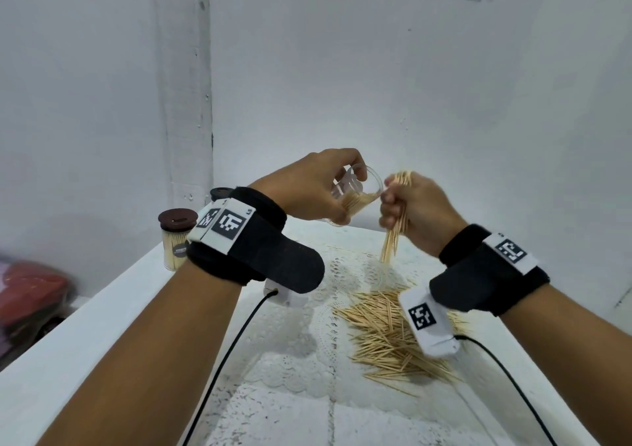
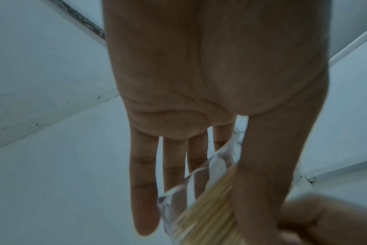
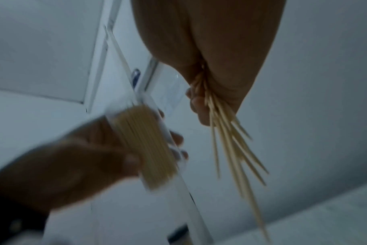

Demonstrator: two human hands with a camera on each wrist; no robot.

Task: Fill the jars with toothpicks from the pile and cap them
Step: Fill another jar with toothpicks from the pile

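My head view is bright and even, bent at the edges. My wrist views are dim, bluish and blurry.

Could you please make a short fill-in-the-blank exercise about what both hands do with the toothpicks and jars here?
1. The left hand holds a clear jar that is tilted and has no ____ on it.
2. The right hand grips a ____ of toothpicks.
3. The loose pile lies on the table below the ____ hand.
4. The capped jar stands upright, with a ____ cap.

Missing words: cap; bundle; right; brown
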